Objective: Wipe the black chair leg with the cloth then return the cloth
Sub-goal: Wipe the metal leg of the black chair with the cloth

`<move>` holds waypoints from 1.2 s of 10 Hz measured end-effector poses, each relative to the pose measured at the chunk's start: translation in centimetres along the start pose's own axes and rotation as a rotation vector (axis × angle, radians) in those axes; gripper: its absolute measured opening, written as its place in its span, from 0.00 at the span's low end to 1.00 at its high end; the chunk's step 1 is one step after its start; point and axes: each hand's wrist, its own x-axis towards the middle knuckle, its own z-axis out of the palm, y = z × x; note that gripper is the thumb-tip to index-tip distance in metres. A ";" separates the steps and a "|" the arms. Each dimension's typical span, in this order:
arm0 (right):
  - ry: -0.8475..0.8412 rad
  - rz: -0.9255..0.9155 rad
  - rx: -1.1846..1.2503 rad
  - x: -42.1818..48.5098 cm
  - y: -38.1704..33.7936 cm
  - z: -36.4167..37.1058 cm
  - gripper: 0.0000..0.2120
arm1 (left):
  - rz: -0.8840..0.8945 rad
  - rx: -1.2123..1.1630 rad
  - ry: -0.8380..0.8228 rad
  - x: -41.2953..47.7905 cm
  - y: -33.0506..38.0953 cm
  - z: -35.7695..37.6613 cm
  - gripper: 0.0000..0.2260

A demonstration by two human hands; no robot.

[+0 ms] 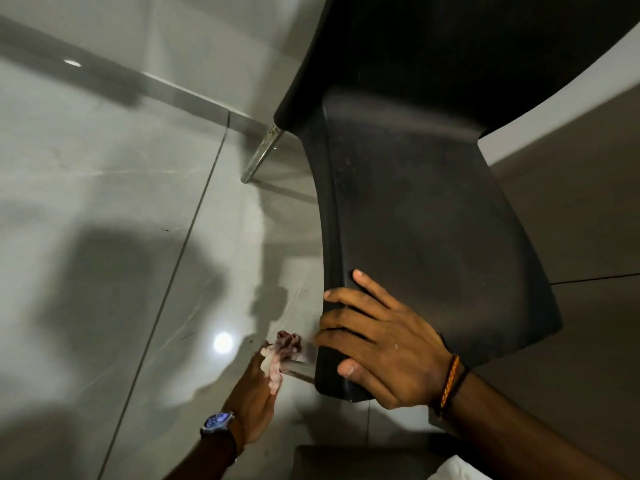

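A black plastic chair (415,209) is seen from above, its backrest filling the right half of the view. My right hand (377,341) grips the top edge of the backrest. Below it, a shiny metal chair leg (303,368) runs out from under the chair. My left hand (256,396), with a watch on the wrist, holds a small crumpled pinkish-white cloth (282,351) pressed against that leg. Another metal leg (263,154) stands on the floor farther away.
Glossy grey floor tiles (121,202) with dark grout lines spread to the left, with light reflections and my shadow on them. A dark surface (363,462) with something white (457,471) lies at the bottom edge. A pale wall base shows at the right.
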 end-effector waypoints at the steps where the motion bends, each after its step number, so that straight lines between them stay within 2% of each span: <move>1: -0.033 -0.006 -0.015 0.1 0.0 -0.2 0.29 | 0.158 0.420 0.135 0.6 5.3 0.3 0.45; 2: -0.053 0.002 -0.026 0.1 0.0 -0.3 0.31 | -0.264 0.113 0.203 0.9 14.3 -1.4 0.28; 3: -0.050 -0.001 -0.018 0.1 0.0 -0.3 0.31 | -0.126 -0.270 0.159 -3.0 10.4 -1.2 0.46; 4: -0.025 -0.006 0.000 0.0 0.1 0.0 0.30 | 0.142 -0.037 0.180 -0.4 1.3 0.9 0.32; 5: 0.014 -0.011 0.006 -0.1 0.2 0.6 0.30 | 0.129 0.058 0.078 3.3 -2.7 2.3 0.26; 6: 0.058 -0.019 0.026 -0.1 0.4 0.6 0.29 | 0.119 -0.043 0.064 4.1 -5.2 1.8 0.32; 7: 0.064 -0.011 0.029 0.0 0.3 0.4 0.29 | 0.006 -0.397 0.100 2.4 -0.6 0.1 0.23; 8: 0.041 -0.015 0.017 0.0 0.1 0.2 0.28 | -0.003 -0.286 0.173 1.9 6.1 -1.8 0.22; 9: 0.015 -0.010 0.000 0.0 0.1 0.0 0.29 | -0.208 -0.154 0.128 1.8 17.8 -4.5 0.17; 10: -0.006 -0.011 -0.009 0.0 0.2 0.1 0.31 | -0.426 0.099 0.393 1.8 21.8 -2.5 0.23; 11: 0.004 -0.008 0.005 -0.1 0.4 0.1 0.31 | 0.021 -0.225 0.194 -3.1 12.8 -3.4 0.31; 12: 0.010 -0.008 0.011 -0.2 0.4 0.1 0.29 | 0.233 0.020 0.244 -0.6 4.1 -0.8 0.24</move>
